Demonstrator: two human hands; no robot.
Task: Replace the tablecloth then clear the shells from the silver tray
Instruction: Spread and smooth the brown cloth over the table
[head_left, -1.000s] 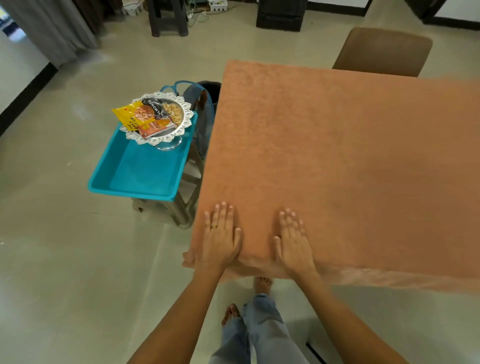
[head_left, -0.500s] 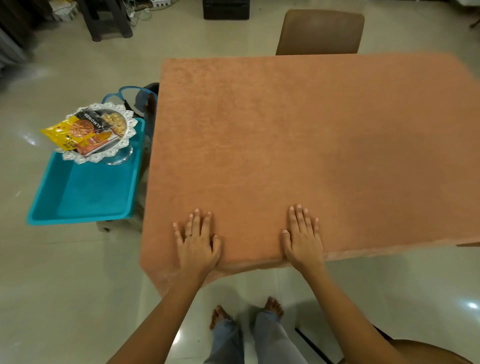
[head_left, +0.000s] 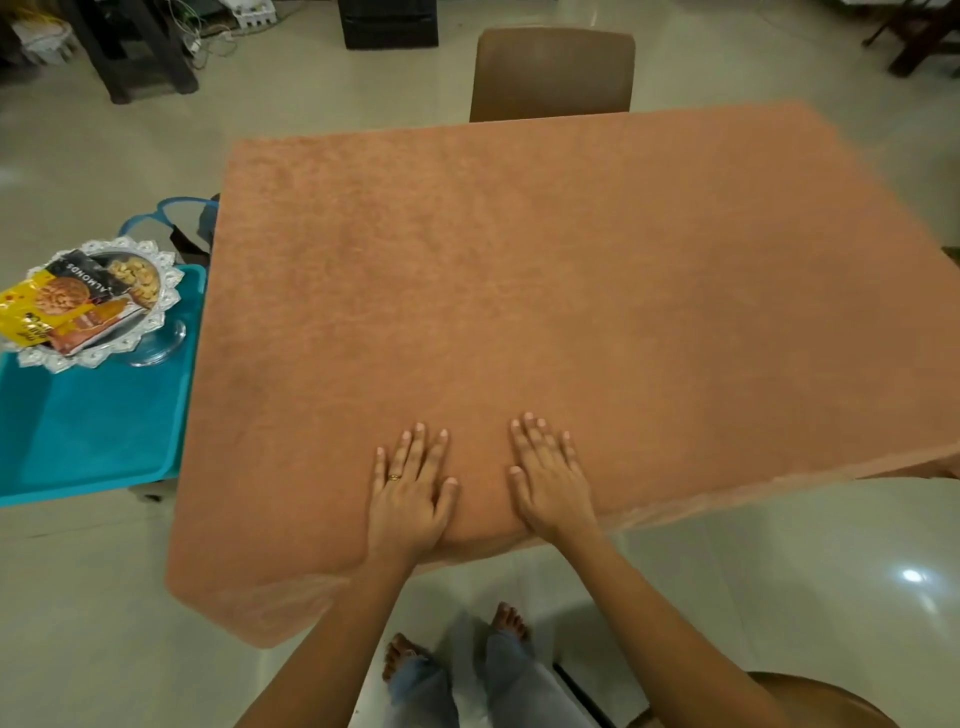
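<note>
So the orange tablecloth (head_left: 519, 286) is on and covers the whole tabletop, hanging over the near edge and the near left corner; it looks pretty flat from where I'm standing. Both hands are down on it near the front edge, palms flat, fingers straight and slightly fanned, nothing pinched or held. The left hand (head_left: 410, 493) has a ring (head_left: 395, 477) on it; the right hand (head_left: 550, 483) sits just beside it, thumbs pointing at each other with a strip of cloth between them.

What's changed: half a second ago the hands were spread noticeably wider apart; now they've slid in toward each other. A second ago they were right by the left corner of the cloth; now they're closer to the middle of that near edge.

The silver tray (head_left: 167, 283) hasn't gone anywhere; it's off to the left of the table, on its glass foot on a teal tray (head_left: 93, 431), well apart from both hands. There are snack packets (head_left: 57, 306) lying across it, and a pale heap (head_left: 137, 275) behind them; could be the shells, I honestly can't tell.

A brown chair (head_left: 553, 73) is tucked in at the far side; the person's bare feet (head_left: 509, 621) show on the tile below the arms.
</note>
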